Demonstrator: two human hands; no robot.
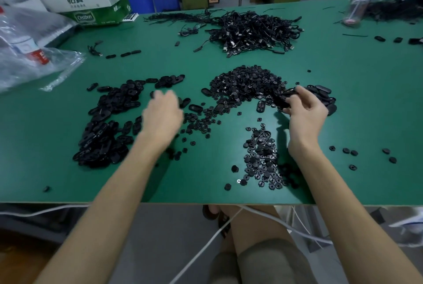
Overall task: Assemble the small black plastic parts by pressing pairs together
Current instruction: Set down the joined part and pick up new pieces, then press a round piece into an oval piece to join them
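Right hand (pixel 305 112) pinches black oval parts (pixel 286 97) beside the centre pile (pixel 247 82); blurred left hand (pixel 162 114), grip unclear, over left pile (pixel 103 132).

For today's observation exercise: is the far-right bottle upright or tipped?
Upright: the bottle stands on its base on the table, cap uppermost.

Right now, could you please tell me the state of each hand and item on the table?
Oval shells: loose pile.
Round inserts: loose heap.
Left hand: blurred, grip unclear.
Right hand: gripping black parts.
Cables: tangled.
Water bottle: upright, capped.
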